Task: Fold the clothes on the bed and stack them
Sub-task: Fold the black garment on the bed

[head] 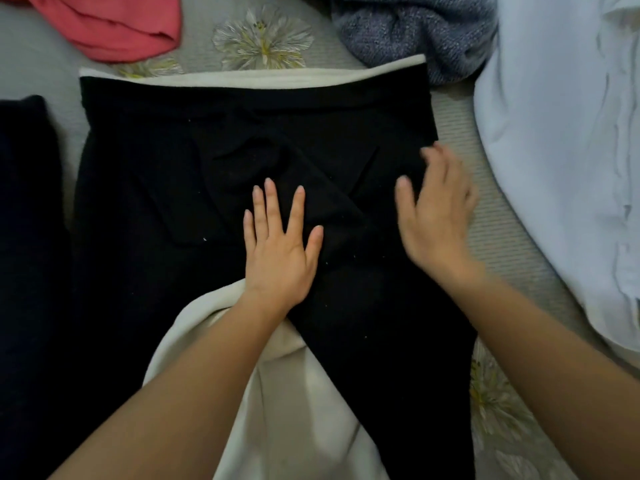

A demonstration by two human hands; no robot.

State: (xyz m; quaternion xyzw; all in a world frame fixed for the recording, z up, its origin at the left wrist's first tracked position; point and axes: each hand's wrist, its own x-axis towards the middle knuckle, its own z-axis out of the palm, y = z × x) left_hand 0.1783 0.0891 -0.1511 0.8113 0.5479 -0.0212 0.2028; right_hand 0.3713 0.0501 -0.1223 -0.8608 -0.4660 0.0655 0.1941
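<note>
**A:** Where's the piece in hand?

**B:** In the middle of the bed [453,133], spread flat. Black trousers [156,188], waist at twelve o'clock, legs running to six, with what looks like a cream lining [294,410] showing.

**A:** How will they handle?

**B:** Soft and floppy, I'd judge, and thickish with that lining. Not slippery, so a fold should stay. Take them by the waistband corners, or along the side edge at three o'clock.

**A:** And the hands?

**B:** The left hand [280,251] lies flat on the crotch, fingers [270,199] straight and spread, gripping nothing. The right hand [436,209] is blurred, at the three o'clock edge, with its fingers loose and open.
</note>
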